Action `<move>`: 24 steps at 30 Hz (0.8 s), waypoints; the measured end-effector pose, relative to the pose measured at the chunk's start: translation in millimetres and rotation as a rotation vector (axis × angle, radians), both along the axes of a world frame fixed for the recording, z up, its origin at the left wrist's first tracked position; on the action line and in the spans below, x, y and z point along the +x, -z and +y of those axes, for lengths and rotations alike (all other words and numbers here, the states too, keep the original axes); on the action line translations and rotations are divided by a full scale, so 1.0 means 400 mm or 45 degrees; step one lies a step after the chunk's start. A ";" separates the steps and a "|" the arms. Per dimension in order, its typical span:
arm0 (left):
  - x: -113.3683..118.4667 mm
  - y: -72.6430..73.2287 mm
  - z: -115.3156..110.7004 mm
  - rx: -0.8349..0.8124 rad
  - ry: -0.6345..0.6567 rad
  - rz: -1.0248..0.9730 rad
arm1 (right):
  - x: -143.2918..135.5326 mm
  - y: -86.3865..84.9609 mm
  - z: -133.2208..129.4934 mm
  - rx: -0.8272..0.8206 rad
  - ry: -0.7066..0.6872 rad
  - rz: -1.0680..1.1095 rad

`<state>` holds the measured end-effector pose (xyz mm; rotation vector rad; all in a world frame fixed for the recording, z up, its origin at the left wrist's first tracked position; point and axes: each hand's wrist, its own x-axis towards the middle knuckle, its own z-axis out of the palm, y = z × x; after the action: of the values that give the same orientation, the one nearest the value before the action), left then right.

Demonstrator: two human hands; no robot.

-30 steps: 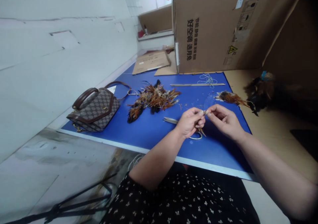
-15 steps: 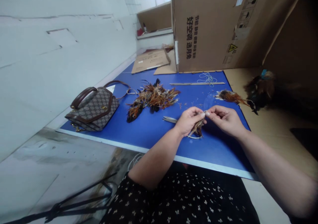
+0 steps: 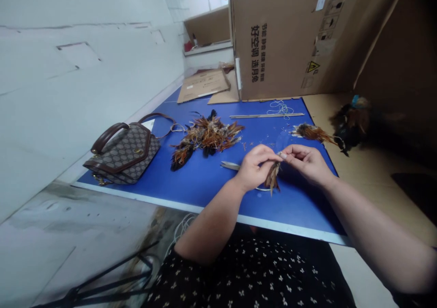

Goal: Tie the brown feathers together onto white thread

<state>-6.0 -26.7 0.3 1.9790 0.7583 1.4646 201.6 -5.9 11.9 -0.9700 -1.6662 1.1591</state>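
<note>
A small bunch of brown feathers (image 3: 272, 180) hangs tips down between my hands, over the blue tabletop (image 3: 211, 185). My left hand (image 3: 255, 166) is closed around its upper part from the left. Thumb and fingers of my right hand (image 3: 305, 162) pinch together at the bunch's top end, touching the left fingertips. Scissors (image 3: 230, 165) lie under my left hand; a blade sticks out to the left and part of a handle loop shows below the feathers. Beyond my left hand spreads a loose pile of brown and black feathers (image 3: 211, 135).
A brown patterned handbag (image 3: 128, 151) stands at the left by the wall. Thin sticks (image 3: 266, 115) and tangled pale string (image 3: 282, 109) lie farther back. Another feather bundle (image 3: 312, 132) rests at the right, near dark feathers (image 3: 353, 119). A large cardboard box (image 3: 280, 48) rises behind.
My left hand has turned over the top of the bunch, its fingers now reaching toward the right fingertips. The feathers hang more upright. The view has shifted slightly.
</note>
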 end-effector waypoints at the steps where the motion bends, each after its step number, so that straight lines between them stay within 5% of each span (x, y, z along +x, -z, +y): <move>1: -0.002 0.001 0.000 0.050 0.030 0.044 | 0.000 -0.001 0.000 -0.009 -0.012 0.010; 11: -0.010 0.003 0.007 0.107 0.095 0.155 | -0.001 -0.003 -0.003 -0.105 -0.061 0.049; 17: -0.002 -0.007 0.001 -0.300 0.030 -0.095 | -0.002 -0.002 -0.006 -0.159 -0.106 0.054; 20: -0.003 0.024 0.026 -0.595 -0.162 -0.318 | -0.003 0.004 -0.006 -0.177 -0.100 0.083; 24: -0.018 0.058 0.059 -0.494 -0.778 -0.444 | -0.005 0.009 -0.004 -0.155 -0.042 0.120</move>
<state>-13.4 -3.0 -23.0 1.2048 1.4337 1.7609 199.5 -7.5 8.3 -0.9511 -1.5569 1.3207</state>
